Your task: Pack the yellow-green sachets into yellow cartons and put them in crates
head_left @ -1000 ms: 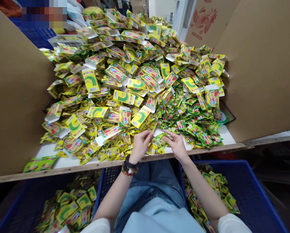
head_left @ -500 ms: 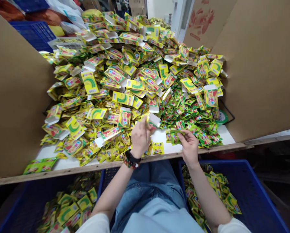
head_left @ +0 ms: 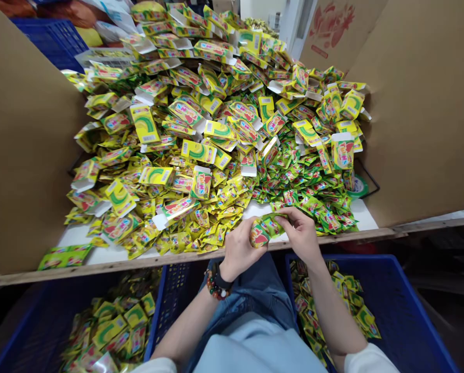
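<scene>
My left hand [head_left: 242, 249] is closed round a small printed candy box [head_left: 258, 233], just over the table's front edge. In my right hand [head_left: 302, 235] a green candy sachet [head_left: 273, 224] is pinched between thumb and fingers. The sachet's near end meets the box's end; how far it reaches inside I cannot tell. Behind my hands lie a heap of yellow sachets [head_left: 232, 194] on the left and a heap of green sachets [head_left: 328, 215] on the right. Many open-flapped yellow boxes [head_left: 200, 151] are piled above them.
Cardboard walls [head_left: 422, 114] flank the white tabletop [head_left: 257, 209]. Below its wooden edge [head_left: 146, 263] stand a blue crate [head_left: 403, 311] on the right and another blue crate [head_left: 33, 321] on the left, both holding filled-looking boxes. A roll of green tape [head_left: 359, 186] lies by the right wall.
My left hand has drawn the box from the heap down and right, to my right hand. The sachet in my right hand now meets the box. The view has shifted slightly.
</scene>
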`<state>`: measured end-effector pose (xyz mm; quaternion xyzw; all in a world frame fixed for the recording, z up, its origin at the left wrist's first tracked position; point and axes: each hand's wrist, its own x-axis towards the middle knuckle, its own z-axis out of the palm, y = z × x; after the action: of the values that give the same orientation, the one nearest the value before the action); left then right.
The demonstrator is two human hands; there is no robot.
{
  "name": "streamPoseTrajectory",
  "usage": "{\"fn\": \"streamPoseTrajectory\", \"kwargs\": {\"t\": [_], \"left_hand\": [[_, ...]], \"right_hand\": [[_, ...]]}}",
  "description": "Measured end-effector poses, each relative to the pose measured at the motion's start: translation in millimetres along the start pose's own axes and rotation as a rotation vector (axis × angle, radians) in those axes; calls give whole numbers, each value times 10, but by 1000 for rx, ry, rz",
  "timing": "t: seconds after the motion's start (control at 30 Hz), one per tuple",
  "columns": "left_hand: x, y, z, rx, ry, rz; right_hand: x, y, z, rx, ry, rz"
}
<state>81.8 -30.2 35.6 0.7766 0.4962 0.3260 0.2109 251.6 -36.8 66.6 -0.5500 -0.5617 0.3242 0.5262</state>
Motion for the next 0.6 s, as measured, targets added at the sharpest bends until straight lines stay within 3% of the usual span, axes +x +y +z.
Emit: {"fn": "streamPoseTrajectory", "kwargs": {"t": [0.1,0.2,0.33,0.47,0.6], "left_hand": [[-14,-10,0,-34,-30,28],[-14,-29,4,-80,-44,40],[-36,-65,33,-154,-50,6],[-129,-73,131,-208,40,-62],[-209,-74,220,-249,51,-75]], "right_hand": [[-5,-80,-19,-227,-18,-54],[-51,-107,70,-456,32,-208],[-142,-74,199,-600,31,-362],[-196,-103,185,-603,-49,-345],[-184,-143,82,-612,-146,-309]]}}
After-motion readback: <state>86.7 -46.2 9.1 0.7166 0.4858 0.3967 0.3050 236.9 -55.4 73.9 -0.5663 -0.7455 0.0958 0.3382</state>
